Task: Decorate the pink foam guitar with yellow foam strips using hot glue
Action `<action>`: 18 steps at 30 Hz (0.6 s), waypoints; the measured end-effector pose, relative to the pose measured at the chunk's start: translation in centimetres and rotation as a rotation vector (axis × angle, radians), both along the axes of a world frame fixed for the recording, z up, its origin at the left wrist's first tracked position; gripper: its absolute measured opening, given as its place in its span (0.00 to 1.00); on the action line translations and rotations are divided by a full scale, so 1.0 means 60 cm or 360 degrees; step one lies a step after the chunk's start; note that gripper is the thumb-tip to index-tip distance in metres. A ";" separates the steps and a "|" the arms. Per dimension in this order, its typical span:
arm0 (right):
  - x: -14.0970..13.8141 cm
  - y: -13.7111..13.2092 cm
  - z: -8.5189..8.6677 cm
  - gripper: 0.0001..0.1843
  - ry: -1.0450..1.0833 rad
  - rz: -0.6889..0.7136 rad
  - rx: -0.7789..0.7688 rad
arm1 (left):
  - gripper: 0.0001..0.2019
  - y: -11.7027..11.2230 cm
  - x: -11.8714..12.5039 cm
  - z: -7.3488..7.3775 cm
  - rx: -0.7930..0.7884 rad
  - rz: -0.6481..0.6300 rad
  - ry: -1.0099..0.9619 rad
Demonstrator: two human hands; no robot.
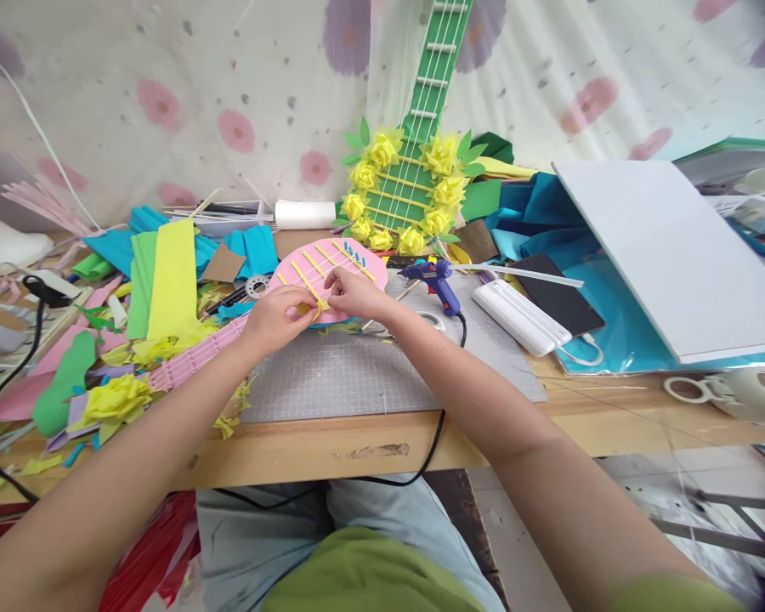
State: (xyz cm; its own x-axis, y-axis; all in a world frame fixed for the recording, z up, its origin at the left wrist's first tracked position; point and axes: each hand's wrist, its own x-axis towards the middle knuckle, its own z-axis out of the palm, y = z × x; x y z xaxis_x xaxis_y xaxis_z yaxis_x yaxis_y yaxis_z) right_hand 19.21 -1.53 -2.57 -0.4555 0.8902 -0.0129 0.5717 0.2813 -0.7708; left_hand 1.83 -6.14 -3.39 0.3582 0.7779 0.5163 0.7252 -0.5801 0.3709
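Note:
A pink foam guitar (306, 265) with yellow strips glued across its round body lies on a grey cutting mat (370, 370). Its ribbed pink neck (195, 357) runs down to the left. My left hand (275, 316) and my right hand (355, 293) meet at the near edge of the pink body. Both pinch a small yellow piece (319, 303) there, fingers curled together. A blue glue gun (434, 279) lies just right of my right hand, its black cord trailing over the table edge.
A green foam guitar with yellow paper flowers (408, 191) leans on the back wall. Yellow, green and teal paper sheets (172, 272) and scraps pile at left. A white board (672, 246), a white power bank (523, 316) and a dark phone (558, 297) lie right.

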 end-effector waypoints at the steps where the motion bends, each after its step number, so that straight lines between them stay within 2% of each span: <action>1: -0.001 0.000 0.001 0.14 -0.0019 0.0018 0.0008 | 0.06 0.000 0.000 -0.001 0.0005 -0.0010 -0.0002; 6: -0.005 0.003 0.001 0.15 -0.0008 0.0113 0.0054 | 0.06 0.000 -0.001 -0.001 0.0010 -0.0014 0.0008; 18: -0.004 0.008 -0.005 0.12 0.0222 0.0212 -0.0092 | 0.07 -0.001 -0.001 0.002 -0.0037 0.0017 -0.0012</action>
